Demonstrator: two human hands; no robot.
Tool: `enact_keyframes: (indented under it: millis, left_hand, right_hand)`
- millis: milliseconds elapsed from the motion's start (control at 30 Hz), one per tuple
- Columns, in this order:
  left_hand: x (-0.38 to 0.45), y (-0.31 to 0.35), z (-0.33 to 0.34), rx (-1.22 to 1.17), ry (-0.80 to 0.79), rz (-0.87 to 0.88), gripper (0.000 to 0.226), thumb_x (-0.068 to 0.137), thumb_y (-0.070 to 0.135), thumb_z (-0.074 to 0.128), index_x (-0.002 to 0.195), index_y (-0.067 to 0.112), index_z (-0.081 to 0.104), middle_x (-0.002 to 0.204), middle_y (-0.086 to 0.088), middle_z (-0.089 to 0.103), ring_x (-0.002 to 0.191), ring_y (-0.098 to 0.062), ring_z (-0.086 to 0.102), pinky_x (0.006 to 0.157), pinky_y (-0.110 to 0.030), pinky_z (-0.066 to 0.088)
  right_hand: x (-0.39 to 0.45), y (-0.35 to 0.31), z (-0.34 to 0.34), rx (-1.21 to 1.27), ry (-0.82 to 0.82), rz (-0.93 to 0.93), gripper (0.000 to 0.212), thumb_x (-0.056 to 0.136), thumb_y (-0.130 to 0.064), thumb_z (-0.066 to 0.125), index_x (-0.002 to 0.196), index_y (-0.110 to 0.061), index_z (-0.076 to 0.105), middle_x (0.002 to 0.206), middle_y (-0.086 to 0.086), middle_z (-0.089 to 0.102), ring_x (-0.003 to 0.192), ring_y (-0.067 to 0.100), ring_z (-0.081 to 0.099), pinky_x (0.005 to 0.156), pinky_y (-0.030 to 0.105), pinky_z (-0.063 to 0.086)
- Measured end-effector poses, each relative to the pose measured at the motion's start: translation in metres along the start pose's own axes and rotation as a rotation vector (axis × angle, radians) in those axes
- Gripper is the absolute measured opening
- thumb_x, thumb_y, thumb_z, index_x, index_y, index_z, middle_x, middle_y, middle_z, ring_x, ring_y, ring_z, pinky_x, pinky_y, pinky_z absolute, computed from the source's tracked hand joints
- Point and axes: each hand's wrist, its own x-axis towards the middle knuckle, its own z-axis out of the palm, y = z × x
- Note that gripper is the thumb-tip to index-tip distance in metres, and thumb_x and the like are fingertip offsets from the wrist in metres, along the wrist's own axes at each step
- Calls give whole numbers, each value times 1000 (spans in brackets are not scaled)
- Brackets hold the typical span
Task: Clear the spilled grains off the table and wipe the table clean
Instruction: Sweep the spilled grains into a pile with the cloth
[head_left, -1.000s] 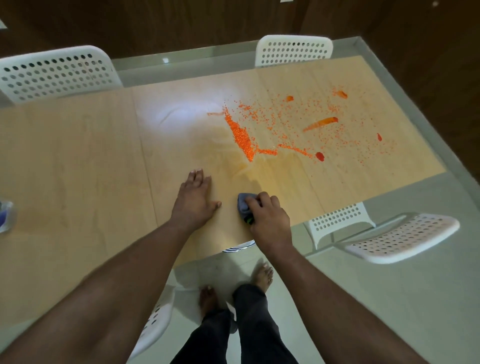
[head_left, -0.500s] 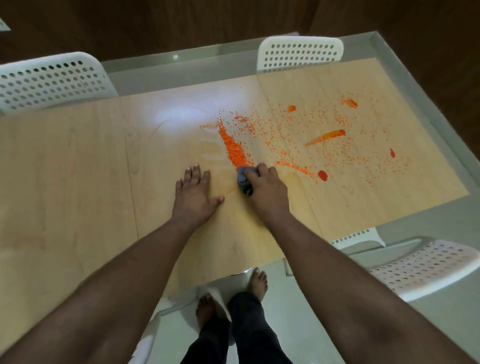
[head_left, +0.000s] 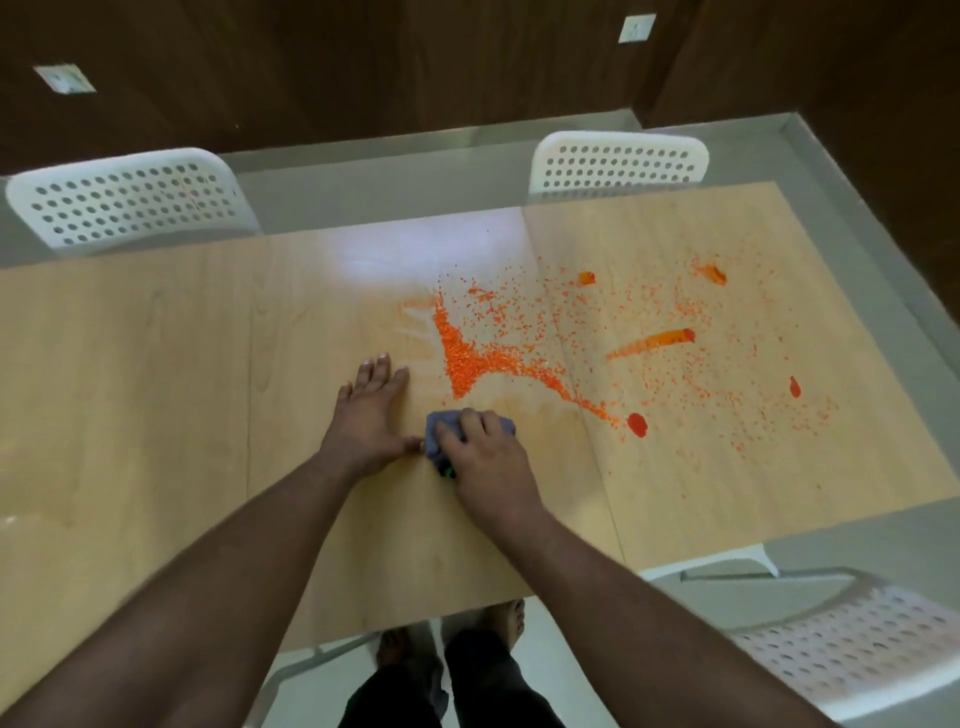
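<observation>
The right hand (head_left: 488, 462) has its grip curled over a bluish cloth (head_left: 441, 431) and presses it flat on the table (head_left: 156, 395). The left hand (head_left: 366, 415) lies beside it, fingers straight and spread, palm down on the wood, holding nothing; its thumb reaches toward the cloth's near edge, though whether the two touch is hard to tell at this angle.

The grains (head_left: 467, 358) lie directly beyond the cloth, away from the person. Their densest part is a ridge that starts just past the cloth's far edge. One arm of it runs away and slightly left; a second, thinner line trails off to the right toward a red blob (head_left: 637, 423). Looser scatter and several orange smears (head_left: 654, 342) spread further right across the table.

The right hand is plainly the nearer one to the pile, and the ridge sits just ahead of its knuckles. A stroke forward would probably meet the thick end first, while the scatter to the right calls for a longer reach.
</observation>
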Motion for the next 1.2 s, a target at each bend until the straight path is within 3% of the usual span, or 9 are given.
enact_keyframes:
  millis: [167,267,433,567,733,833,933,1100,1200]
  left_hand:
    - [10,-3,-4,-12,-14,-2,136,67,64,90,169,28,7,176,1,-13,162,-21,-13,131,-49,3]
    - [17,-4,-9,-6,-33,-7,144,60,68,91,169,30,5,175,2,-15,161,-21,-15,131,-50,1]
    - [27,-8,-17,-10,-25,28,139,64,72,87,169,29,6,176,1,-15,161,-20,-15,131,-48,-1]
    - [39,-13,-29,-14,4,33,135,68,71,86,169,25,9,176,-1,-11,162,-21,-11,131,-46,1]
    - [63,-31,-43,49,-1,104,132,71,63,86,169,25,7,176,-2,-14,161,-23,-16,130,-48,-2]
    - [74,-39,-48,49,-29,119,145,60,77,85,168,29,2,175,0,-19,160,-22,-20,130,-49,-4]
    - [84,-42,-53,45,-64,140,155,51,87,82,168,30,-2,174,2,-22,159,-21,-23,130,-50,-9]
    - [97,-44,-59,24,-56,164,147,60,85,79,169,29,-3,174,3,-23,159,-19,-25,129,-48,-13]
    - [107,-50,-63,11,-29,166,143,64,84,77,169,27,0,175,2,-20,159,-17,-22,130,-46,-10]
  right_hand:
    - [39,4,-5,-13,-1,102,43,85,-19,73,127,-15,65,126,16,59,110,36,57,73,43,56]
    - [64,16,-16,50,11,252,47,96,-13,58,142,-18,54,137,13,50,121,34,49,86,43,53]
    - [69,33,-29,106,79,488,58,94,-11,59,149,-24,46,143,7,44,125,29,42,89,39,49]
    - [58,7,-26,126,61,358,64,90,-16,65,151,-23,47,140,8,45,121,28,45,83,39,51]
    - [81,-33,-1,62,-13,174,54,77,-24,83,127,-20,63,124,9,56,104,28,55,63,36,57]
    - [108,-28,-8,68,-21,263,59,79,-29,82,133,-18,61,130,11,54,111,30,53,72,38,57]
    - [132,-11,-19,91,4,422,54,90,-16,64,143,-19,52,137,11,48,121,33,47,86,41,53]
    - [148,20,-32,93,55,679,52,94,-12,56,144,-22,48,136,10,45,119,31,46,80,37,42]
    - [147,11,-36,100,107,697,56,93,-10,57,146,-21,48,135,10,46,118,31,46,81,39,45]
